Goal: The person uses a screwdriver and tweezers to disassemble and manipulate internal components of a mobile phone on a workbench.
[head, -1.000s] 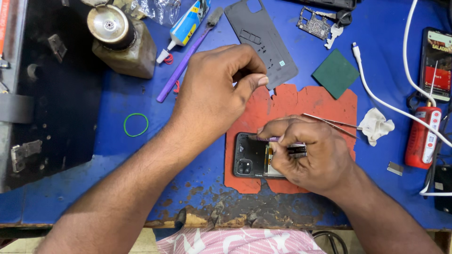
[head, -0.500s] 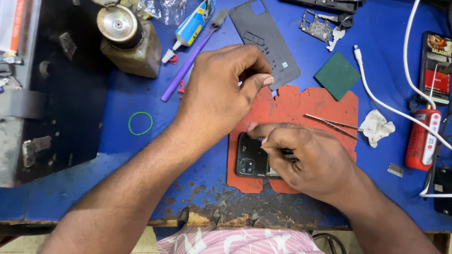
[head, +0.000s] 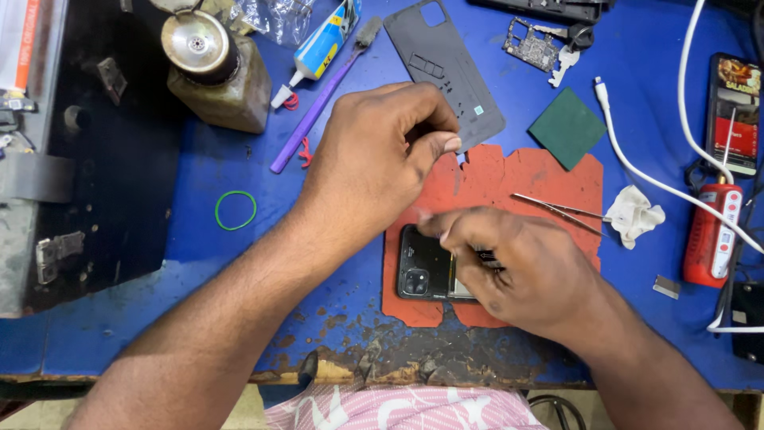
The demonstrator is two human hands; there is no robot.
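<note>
Two hands: both are kept busy over an opened phone (head: 426,275) that is laid on the red work mat (head: 549,179), a bit below the middle of the frame.
Right hand (head: 517,267): it is pressed down on the phone's body, fingers curled over a small dark part near the phone's middle. Whether that part is actually pinched can't be told, since the fingertips are hidden.
Left hand (head: 382,163): it is held just above and to the left, thumb and forefinger pinched together as if on something tiny. What's in there, if anything, can't be made out.
What changed: compared with a second ago, the right hand has been slid further over the phone, so less of the open body is seen and only the camera end is left showing. The left hand has barely been moved. It looks like the fiddly inside work is still being done, not finished.
Tweezers (head: 557,209): left lying on the mat to the right, untouched.
Back cover (head: 442,68): set aside at upper middle, well apart from the phone.
Other stuff: a glass solvent bottle (head: 215,72) at upper left, a purple brush (head: 314,103) beside it, a green rubber band (head: 235,210) at left, a white cable (head: 660,187) at right.
</note>
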